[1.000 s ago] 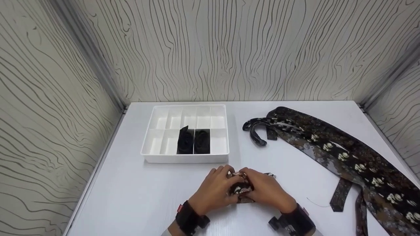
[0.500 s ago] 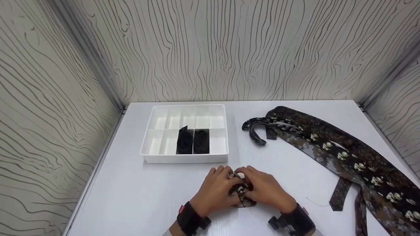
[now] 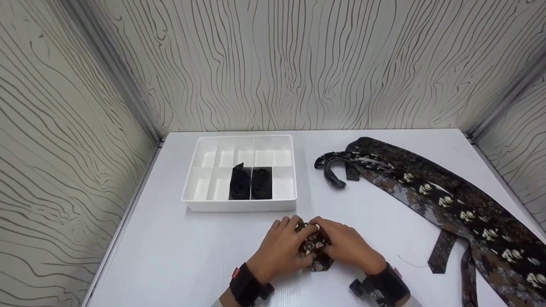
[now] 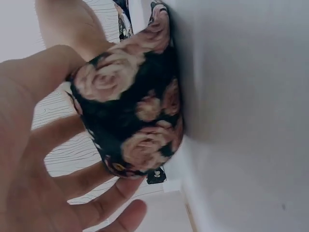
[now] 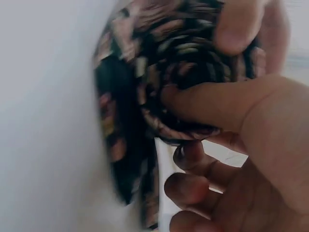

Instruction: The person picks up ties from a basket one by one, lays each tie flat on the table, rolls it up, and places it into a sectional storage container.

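Observation:
Low at the table's near middle, both hands hold a floral necktie [image 3: 315,244] wound into a roll. My left hand [image 3: 279,247] grips its left side; in the left wrist view pink roses on dark cloth [image 4: 108,79] show between thumb and fingers. My right hand [image 3: 350,248] grips the other side, and in the right wrist view its thumb [image 5: 207,104] presses into the spiral end of the roll [image 5: 186,43]. A loose flap of the tie [image 5: 118,140] hangs out from the coil along the tabletop. On the near side, the tie's pointed tip [image 3: 322,263] sticks out below the hands.
A white divided tray [image 3: 239,206] stands behind the hands to the left. Two dark rolled neckties [image 3: 240,184] fill neighbouring front compartments. Several patterned ties [image 3: 426,192] lie spread in a pile along the right side. A thin thread [image 3: 411,263] lies near them.
The roll has turned between the fingers, and the tie's pointed tip has come round to the near side. The tie end that stuck out beyond the right hand no longer shows.

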Tool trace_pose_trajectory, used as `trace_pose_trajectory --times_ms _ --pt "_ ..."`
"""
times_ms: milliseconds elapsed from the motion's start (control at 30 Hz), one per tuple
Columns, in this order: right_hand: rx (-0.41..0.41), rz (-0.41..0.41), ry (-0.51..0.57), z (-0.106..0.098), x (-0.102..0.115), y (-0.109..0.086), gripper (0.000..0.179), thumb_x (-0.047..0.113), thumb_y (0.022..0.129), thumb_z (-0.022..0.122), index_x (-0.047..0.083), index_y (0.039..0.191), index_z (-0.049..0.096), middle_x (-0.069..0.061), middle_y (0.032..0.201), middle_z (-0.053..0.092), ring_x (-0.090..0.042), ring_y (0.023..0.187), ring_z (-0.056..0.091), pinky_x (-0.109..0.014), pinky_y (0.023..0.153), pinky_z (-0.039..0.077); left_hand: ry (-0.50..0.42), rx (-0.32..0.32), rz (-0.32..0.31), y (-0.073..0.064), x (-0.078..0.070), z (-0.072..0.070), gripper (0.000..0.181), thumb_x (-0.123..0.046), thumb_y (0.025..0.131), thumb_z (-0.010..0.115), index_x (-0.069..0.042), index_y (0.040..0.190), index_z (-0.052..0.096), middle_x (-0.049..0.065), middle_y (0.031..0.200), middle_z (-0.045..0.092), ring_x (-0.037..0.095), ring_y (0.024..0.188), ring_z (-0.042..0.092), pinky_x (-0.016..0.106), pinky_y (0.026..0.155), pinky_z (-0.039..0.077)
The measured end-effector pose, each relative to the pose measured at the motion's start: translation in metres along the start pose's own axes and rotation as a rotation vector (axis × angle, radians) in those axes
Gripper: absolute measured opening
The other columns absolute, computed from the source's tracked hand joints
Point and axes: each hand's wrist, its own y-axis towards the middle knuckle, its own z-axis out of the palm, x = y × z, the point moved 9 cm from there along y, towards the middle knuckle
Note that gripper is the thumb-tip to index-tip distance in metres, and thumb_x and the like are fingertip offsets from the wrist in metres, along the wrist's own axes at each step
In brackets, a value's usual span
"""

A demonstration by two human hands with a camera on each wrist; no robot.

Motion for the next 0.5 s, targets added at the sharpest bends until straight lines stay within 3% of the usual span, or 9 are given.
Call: trace_pose_trajectory --times_ms 233,433,500 --pt "0.006 -0.026 0.017 -0.0011 0.0015 0.0012 0.065 0.008 0.078 0.081 0.023 0.139 0.061 0.006 0.097 0.069 -0.012 0.084 0.065 -0.034 0.073 0.055 -0.016 -0.035 -0.003 0.0003 0.0037 -0.0049 0.043 -0.047 0.08 0.08 -0.032 0.12 0.076 -0.004 0.104 0.063 0.013 0.092 0.054 0.028 0.081 0.045" --pt "0.021 0.007 0.005 -0.0008 -0.0017 0.0009 0.056 0.008 0.081 0.08 0.019 0.132 0.06 -0.006 0.115 0.076 -0.028 0.101 0.074 -0.052 0.087 0.06 -0.023 0.004 -0.012 -0.0007 0.0036 -0.0025 0.058 -0.049 0.084 0.079 -0.031 0.138 0.067 -0.001 0.115 0.063 0.015 0.098 0.058 0.03 0.085 0.05" --pt "0.018 0.007 0.007 -0.0015 -0.0004 0.0009 0.062 0.011 0.08 0.081 0.019 0.137 0.06 -0.002 0.107 0.075 -0.024 0.093 0.072 -0.047 0.082 0.06 -0.041 0.016 -0.013 -0.0004 0.0029 -0.0021 0.054 -0.047 0.082 0.081 -0.032 0.133 0.07 -0.002 0.113 0.063 0.014 0.097 0.057 0.029 0.085 0.049"
